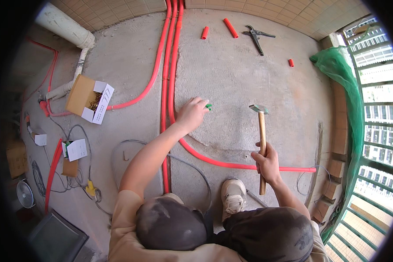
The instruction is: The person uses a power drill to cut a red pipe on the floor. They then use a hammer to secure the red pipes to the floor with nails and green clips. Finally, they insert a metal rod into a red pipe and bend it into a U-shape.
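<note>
My right hand (267,163) is wrapped round the wooden handle of a hammer (261,126), its metal head raised at the upper end. Out over the concrete floor, just right of the red conduit pipes (173,74), reaches my left hand (192,114). Its fingers are bent together at small green pieces (209,107), too small to name surely; they stick out past the fingertips. Below both hands, one red pipe (231,164) curves away to the right.
An open box of brass-coloured pieces (96,102) and a smaller white box (75,149) stand left among grey cables. Pliers-like cutters (256,38) and short red pipe offcuts (230,28) lie at the far side. Green netting (343,74) hangs by the right railing.
</note>
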Demonstrator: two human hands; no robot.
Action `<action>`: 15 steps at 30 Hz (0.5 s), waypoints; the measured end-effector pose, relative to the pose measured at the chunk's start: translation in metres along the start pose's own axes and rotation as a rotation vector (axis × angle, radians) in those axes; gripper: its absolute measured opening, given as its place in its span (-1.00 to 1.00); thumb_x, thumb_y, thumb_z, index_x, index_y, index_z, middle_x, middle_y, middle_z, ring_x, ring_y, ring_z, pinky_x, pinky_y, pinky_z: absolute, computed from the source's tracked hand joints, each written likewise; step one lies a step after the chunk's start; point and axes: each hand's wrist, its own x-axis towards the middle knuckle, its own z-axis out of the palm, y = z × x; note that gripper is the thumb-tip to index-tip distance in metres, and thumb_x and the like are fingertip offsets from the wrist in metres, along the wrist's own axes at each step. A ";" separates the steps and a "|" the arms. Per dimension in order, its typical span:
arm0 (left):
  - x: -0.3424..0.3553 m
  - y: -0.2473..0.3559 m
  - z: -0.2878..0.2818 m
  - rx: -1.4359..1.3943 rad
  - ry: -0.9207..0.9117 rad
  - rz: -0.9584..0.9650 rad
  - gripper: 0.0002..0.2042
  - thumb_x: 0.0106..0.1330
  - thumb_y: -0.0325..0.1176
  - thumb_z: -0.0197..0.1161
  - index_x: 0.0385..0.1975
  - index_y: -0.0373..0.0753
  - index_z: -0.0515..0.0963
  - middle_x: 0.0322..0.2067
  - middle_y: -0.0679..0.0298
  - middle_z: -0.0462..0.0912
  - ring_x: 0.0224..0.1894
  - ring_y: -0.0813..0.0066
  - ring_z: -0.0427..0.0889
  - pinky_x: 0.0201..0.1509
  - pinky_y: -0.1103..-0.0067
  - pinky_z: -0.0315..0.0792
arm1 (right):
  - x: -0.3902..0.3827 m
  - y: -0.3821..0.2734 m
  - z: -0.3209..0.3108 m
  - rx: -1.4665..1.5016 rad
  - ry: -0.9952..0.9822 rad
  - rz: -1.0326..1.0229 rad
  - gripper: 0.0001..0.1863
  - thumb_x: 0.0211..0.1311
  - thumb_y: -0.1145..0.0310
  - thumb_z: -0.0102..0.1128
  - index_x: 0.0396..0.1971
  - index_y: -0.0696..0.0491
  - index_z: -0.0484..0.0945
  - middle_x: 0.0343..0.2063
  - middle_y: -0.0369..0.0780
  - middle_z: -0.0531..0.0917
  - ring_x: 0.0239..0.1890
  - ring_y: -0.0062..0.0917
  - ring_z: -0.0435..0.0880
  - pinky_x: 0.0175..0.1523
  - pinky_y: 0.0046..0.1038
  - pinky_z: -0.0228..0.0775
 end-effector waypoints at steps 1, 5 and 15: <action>0.003 -0.005 0.008 0.037 -0.056 -0.029 -0.83 0.29 -0.47 0.23 -0.15 -0.29 0.61 -0.16 0.12 0.59 -0.02 0.08 0.59 0.03 0.25 0.50 | 0.000 -0.003 -0.004 0.003 0.013 0.001 -0.65 0.25 0.52 0.25 -0.01 0.25 0.40 -0.69 -0.39 0.40 -0.79 -0.73 0.34 -0.69 -0.60 0.18; 0.007 -0.009 0.026 0.111 -0.053 0.009 -0.90 0.27 -0.48 0.23 -0.25 -0.28 0.60 -0.19 0.12 0.57 -0.03 0.08 0.58 0.00 0.25 0.49 | 0.007 -0.016 -0.006 -0.075 -0.069 0.004 -0.63 0.26 0.49 0.26 0.02 0.26 0.43 -0.66 -0.39 0.43 -0.74 -0.73 0.37 -0.66 -0.59 0.20; 0.007 -0.015 0.026 0.145 0.028 0.250 -0.88 0.16 -0.50 0.19 -0.33 -0.23 0.61 -0.17 0.22 0.56 -0.02 0.20 0.53 0.05 0.32 0.39 | 0.026 -0.045 0.049 -0.152 -0.237 -0.035 -0.63 0.30 0.44 0.29 0.03 0.24 0.44 -0.65 -0.42 0.42 -0.75 -0.77 0.36 -0.67 -0.60 0.17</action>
